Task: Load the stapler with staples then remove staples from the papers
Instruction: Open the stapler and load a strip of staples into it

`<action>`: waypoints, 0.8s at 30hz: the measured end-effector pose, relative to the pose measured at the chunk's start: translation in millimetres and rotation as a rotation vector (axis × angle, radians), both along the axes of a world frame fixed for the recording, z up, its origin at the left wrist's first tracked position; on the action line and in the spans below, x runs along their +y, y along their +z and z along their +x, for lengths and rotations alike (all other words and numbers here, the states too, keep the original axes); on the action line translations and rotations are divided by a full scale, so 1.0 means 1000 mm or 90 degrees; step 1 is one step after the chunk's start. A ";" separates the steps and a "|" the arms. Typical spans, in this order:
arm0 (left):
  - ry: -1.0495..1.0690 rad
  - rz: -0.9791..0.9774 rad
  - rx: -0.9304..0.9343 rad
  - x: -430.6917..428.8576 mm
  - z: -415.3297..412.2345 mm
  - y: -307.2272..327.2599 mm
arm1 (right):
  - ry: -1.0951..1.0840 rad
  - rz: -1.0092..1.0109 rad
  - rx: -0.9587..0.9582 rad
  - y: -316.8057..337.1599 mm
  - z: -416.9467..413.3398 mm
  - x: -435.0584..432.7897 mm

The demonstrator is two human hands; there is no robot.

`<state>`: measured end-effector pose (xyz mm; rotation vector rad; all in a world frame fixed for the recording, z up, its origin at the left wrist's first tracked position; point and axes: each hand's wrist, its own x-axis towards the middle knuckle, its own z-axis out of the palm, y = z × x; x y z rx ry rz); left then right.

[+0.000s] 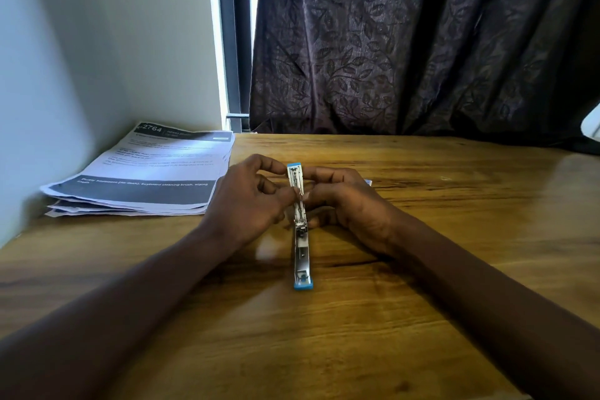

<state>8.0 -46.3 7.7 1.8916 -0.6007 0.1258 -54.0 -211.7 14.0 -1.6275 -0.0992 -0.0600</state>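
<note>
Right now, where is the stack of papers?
In the head view, the stack of papers lies at the far left of the table, beside the wall, just left of the left hand at the stapler.

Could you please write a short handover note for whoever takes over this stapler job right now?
Left hand: pinches at the open channel of the stapler; whether it holds staples is too small to tell.
Right hand: fingers curled against the stapler from the other side, steadying it.
Stapler: opened out flat on the table, between the hands.
Papers: stacked at the table's far left, no hand on them.
Done: stapler opened.
Left: finish loading, close the stapler, then remove the staples from the papers.
</note>
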 end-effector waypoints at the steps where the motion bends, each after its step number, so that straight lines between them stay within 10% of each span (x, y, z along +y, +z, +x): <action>1: 0.010 -0.002 -0.005 0.001 0.001 0.000 | 0.022 -0.015 -0.013 -0.001 0.000 0.001; 24: -0.353 -0.076 0.142 0.015 0.006 0.004 | -0.114 -0.073 -0.109 0.000 -0.006 0.001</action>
